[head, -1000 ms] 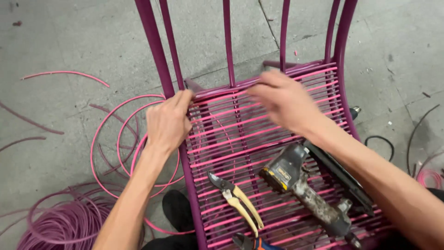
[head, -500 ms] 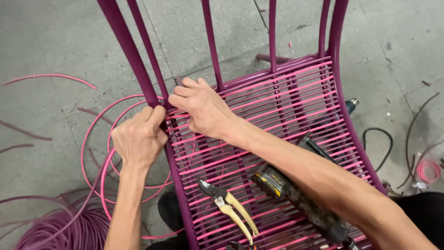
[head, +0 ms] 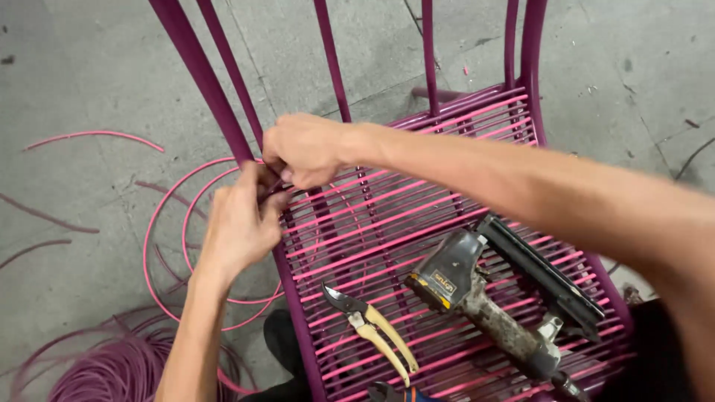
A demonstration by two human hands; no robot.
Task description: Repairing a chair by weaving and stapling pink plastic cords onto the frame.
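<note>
Both hands meet at the left rear corner of a magenta chair frame — the left hand reaching up from below, the right hand crossing over the seat, forearm stretched across the woven pink cords. The fingers of both are curled shut, pinching a pink cord where it meets the frame rail. Loose loops spill onto the concrete floor beside the edge. On the seat lie pruning shears and a staple gun — well apart from the hands
</note>
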